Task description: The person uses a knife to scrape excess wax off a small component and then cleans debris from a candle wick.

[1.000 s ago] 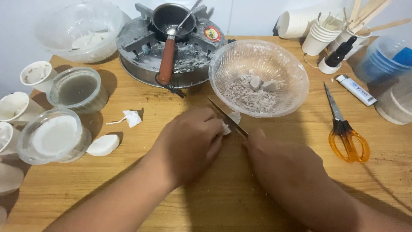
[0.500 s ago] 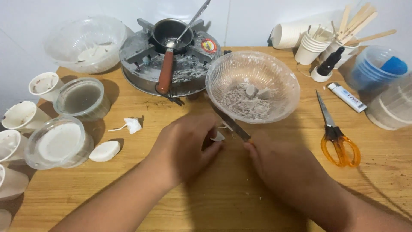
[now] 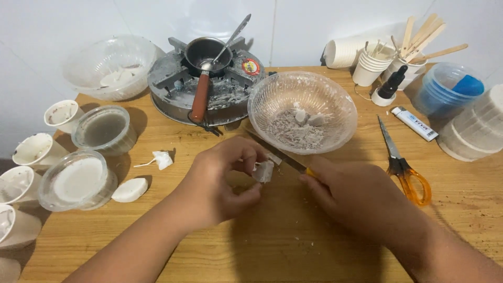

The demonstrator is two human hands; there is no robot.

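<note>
My left hand [image 3: 222, 181] pinches a small whitish wax chunk [image 3: 263, 171] between thumb and fingers, just above the wooden table [image 3: 293, 241]. My right hand [image 3: 356, 196] grips a knife [image 3: 280, 155] by its yellow handle; the blade points up-left towards the chunk and lies close beside it. Just behind both hands stands a clear glass bowl [image 3: 335, 89] holding grey-white wax shavings and lumps.
A small gas stove [image 3: 173, 86] with a wooden-handled pan [image 3: 201, 57] stands at the back. Several paper cups and plastic tubs line the left edge; a white wax disc [image 3: 130, 189] lies near. Orange scissors [image 3: 401, 165], a lighter [image 3: 415, 123], cups and sticks sit right.
My left hand has lifted its fingers off the table and now shows the wax chunk pinched in them. The knife stays in my right hand.
</note>
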